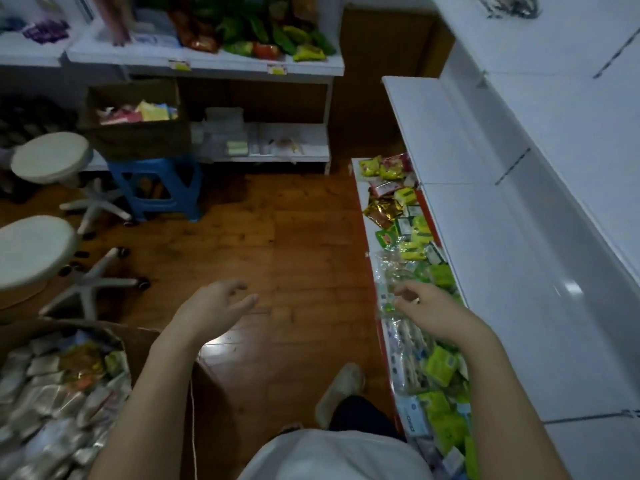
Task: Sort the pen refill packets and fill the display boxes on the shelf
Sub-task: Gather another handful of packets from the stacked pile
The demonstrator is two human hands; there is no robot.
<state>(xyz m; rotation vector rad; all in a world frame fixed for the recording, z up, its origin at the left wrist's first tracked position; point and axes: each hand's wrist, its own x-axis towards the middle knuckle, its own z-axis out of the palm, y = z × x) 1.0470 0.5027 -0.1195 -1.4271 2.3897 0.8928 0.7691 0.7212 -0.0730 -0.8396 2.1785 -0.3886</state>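
**Both hands free between carton and shelf**

Here the biggest thing in view is the white shelving unit [512,237] running down the right side; its lowest tier [372,216] carries a long row of packets, yellow-green ones [440,365] mixed with clear-wrapped ones [398,271]. That row looks like the place being stocked, which would explain why the person stands alongside it, one foot on the wooden floor [277,230]. Whether the packets sit in separate display boxes cannot be told; the frame is soft there.

At the lower left an open cardboard carton [145,337] holds a heap of pale packets [52,393], most likely the unsorted pen refills, kept within easy reach of the left arm. Two round stools and a blue plastic stool [156,188] stand farther back.

The left hand [211,306] hangs over the floor between carton and shelf, fingers loosely curled, nothing in it. The right hand [429,310] reaches over the clear-wrapped packets on the low tier, fingers bent downward. It seems to hold nothing, though whether the fingertips touch a wrapper cannot be made out.
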